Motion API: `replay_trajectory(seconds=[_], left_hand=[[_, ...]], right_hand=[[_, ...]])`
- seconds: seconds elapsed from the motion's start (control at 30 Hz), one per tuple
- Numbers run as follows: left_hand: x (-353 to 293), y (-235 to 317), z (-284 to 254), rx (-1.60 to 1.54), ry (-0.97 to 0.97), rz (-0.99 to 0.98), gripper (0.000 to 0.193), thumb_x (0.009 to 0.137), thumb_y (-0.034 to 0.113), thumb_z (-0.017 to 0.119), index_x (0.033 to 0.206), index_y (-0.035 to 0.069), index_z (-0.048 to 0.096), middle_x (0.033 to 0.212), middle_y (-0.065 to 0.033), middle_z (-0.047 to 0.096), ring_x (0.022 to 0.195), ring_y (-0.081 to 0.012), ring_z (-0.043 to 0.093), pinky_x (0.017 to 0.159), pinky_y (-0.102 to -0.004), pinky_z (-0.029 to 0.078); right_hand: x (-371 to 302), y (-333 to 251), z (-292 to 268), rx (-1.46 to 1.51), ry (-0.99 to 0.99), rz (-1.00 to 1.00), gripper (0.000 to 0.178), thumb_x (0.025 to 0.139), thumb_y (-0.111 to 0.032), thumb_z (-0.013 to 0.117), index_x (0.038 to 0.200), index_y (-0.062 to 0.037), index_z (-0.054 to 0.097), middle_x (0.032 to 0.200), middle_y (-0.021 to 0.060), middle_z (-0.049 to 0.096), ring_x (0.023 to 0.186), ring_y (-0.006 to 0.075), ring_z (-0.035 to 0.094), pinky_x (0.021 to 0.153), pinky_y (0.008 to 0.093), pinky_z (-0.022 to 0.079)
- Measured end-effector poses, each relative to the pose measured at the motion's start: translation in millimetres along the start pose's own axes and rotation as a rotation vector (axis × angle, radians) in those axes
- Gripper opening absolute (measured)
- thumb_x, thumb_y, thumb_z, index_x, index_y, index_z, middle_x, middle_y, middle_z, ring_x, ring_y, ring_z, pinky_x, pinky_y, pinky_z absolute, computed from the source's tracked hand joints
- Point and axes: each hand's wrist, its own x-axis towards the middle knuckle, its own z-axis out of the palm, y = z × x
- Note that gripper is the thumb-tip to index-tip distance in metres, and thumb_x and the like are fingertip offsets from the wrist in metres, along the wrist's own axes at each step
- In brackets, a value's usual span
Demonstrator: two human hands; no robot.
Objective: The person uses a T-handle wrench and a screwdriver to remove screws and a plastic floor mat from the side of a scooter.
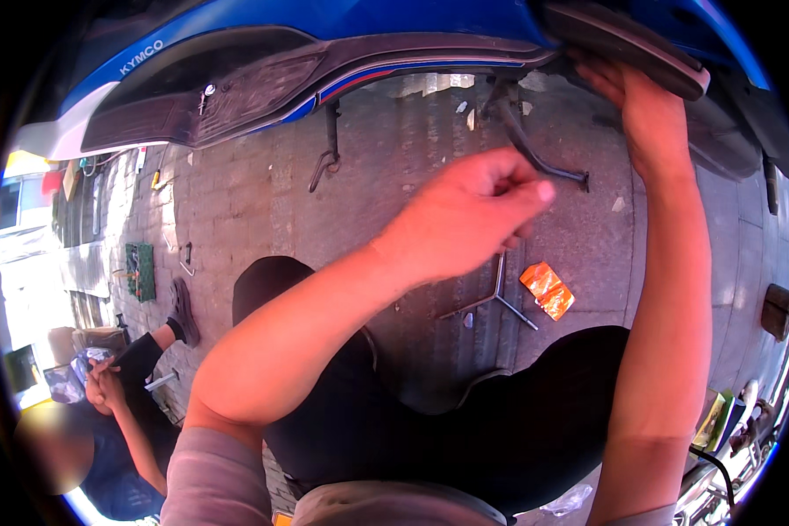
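My left hand (482,210) hangs over the floor in front of the scooter's centre stand (535,153). Its fingers are curled in and the thumb reaches forward; anything between them is hidden. At the upper right, my right hand (644,110) reaches up against the underside of a long dark scooter part (631,48) with a pale edge. That part covers the thumb and some of the fingers, so its grip cannot be made out. Below my left hand, a three-armed Y wrench (499,296) lies on the floor beside a shiny orange packet (548,290).
The blue scooter (394,19) with its dark footboard (245,92) spans the top, side stand (326,158) down. On the left a seated person (105,386) has hands together, near a green crate (139,272). A dark block (778,313) lies far right.
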Motion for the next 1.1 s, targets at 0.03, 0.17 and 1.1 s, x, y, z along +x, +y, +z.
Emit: replay_trajectory(seconds=[0.03,0.17,1.1], left_hand=[[2.0,-11.4,-12.6,0.038,0.066,-0.042,0.03,0.116,0.035,0.069,0.111,0.005,0.069,0.088,0.0005,0.066,0.079,-0.0085,0.062,0.071,-0.0276,0.054],[7.6,-18.0,-42.8,0.164,0.049,-0.072,0.03,0.116,0.035,0.068,0.109,0.006,0.069,0.087,0.0027,0.063,0.08,-0.0079,0.059,0.074,-0.0291,0.054],[-33.6,17.0,-157.0,0.042,0.344,0.225,0.027,0.115,0.03,0.07,0.103,0.006,0.069,0.082,0.0018,0.065,0.075,-0.0076,0.062,0.07,-0.029,0.053]], right_hand=[[-1.3,-3.1,2.5,0.004,0.027,-0.006,0.039,0.12,-0.018,0.053,0.151,0.0037,0.062,0.142,0.0202,0.075,0.131,0.0335,0.076,0.114,0.0444,0.062],[-2.2,-4.5,-3.0,0.068,0.147,-0.092,0.036,0.119,-0.019,0.059,0.148,0.0009,0.064,0.14,0.0184,0.077,0.133,0.0327,0.074,0.117,0.052,0.06],[-0.6,0.1,-19.7,-0.151,0.328,-0.031,0.045,0.117,-0.035,0.067,0.143,0.0001,0.06,0.134,0.0175,0.073,0.122,0.0291,0.074,0.104,0.0461,0.064]])
